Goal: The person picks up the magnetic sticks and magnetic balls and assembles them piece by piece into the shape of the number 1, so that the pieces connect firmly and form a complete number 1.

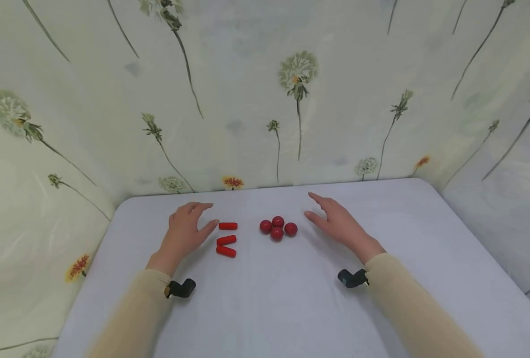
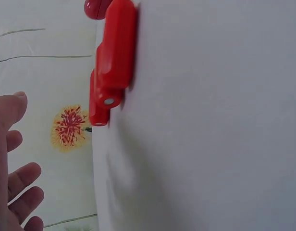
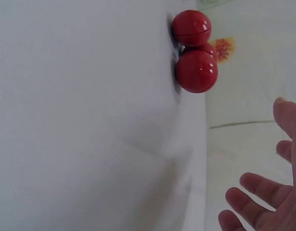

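Red rods point(image 1: 226, 240) just beside left grip point(image 1: 182, 231).

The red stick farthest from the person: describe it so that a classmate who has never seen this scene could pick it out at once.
On the white table, look between the person's left hand and the red balls. There, find the farthest red stick. It lies apart, a gap separating it from the other two sticks, whose left ends come together.
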`<control>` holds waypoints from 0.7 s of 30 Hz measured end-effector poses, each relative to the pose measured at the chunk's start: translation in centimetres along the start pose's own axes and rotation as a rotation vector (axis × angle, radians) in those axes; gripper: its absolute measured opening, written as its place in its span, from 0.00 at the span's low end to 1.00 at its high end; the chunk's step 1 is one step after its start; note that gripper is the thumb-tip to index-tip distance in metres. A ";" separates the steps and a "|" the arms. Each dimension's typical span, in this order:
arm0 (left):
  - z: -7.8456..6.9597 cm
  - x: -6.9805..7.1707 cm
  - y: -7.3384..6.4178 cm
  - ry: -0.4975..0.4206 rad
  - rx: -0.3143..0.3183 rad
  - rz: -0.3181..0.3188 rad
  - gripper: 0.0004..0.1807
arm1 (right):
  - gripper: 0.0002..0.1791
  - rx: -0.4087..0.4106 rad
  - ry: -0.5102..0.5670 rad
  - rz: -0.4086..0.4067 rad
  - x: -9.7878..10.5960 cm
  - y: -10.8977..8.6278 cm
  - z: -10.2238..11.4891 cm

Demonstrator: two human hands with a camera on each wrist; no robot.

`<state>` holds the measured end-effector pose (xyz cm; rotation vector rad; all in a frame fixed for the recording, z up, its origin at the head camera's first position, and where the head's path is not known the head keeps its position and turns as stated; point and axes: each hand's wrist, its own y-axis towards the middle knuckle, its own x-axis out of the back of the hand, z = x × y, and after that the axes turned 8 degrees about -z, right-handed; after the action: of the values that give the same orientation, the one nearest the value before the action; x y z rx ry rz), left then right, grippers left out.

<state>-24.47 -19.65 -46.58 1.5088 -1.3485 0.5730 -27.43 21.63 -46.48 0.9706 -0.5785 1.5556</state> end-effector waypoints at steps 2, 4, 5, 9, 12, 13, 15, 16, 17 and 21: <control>0.0 -0.4 -0.7 -0.025 0.009 0.000 0.30 | 0.41 -0.019 0.028 -0.012 -0.3 -0.4 0.0; 0.1 -0.6 -1.3 -0.044 0.017 -0.004 0.29 | 0.40 -0.031 0.056 -0.020 -0.6 -0.9 0.0; 0.1 -0.7 -1.6 -0.054 0.020 -0.004 0.29 | 0.40 -0.036 0.071 -0.022 -0.8 -1.1 0.1; 0.1 -1.1 -2.5 -0.084 0.024 -0.015 0.27 | 0.38 -0.046 0.115 -0.037 -1.5 -1.8 0.1; 0.0 -1.3 -3.2 -0.123 0.036 -0.022 0.26 | 0.38 -0.043 0.144 -0.047 -2.0 -2.1 0.0; 0.0 -1.4 -3.5 -0.144 0.047 -0.020 0.26 | 0.39 -0.041 0.151 -0.045 -2.1 -2.2 0.0; -0.2 -1.7 -4.0 -0.183 0.075 -0.013 0.25 | 0.39 -0.043 0.192 -0.044 -2.4 -2.3 0.1; -0.3 -1.9 -4.3 -0.207 0.085 -0.012 0.25 | 0.39 -0.049 0.216 -0.043 -2.6 -2.4 0.1; -0.5 -2.1 -4.6 -0.231 0.093 -0.009 0.25 | 0.39 -0.057 0.237 -0.041 -2.7 -2.5 0.1; -1.0 -2.9 -5.6 -0.297 0.078 -0.026 0.22 | 0.37 -0.061 0.324 -0.047 -3.5 -2.8 -0.1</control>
<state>-19.80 -18.12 -50.60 1.7225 -1.5438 0.3988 -24.73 20.37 -49.82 0.6628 -0.3693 1.6017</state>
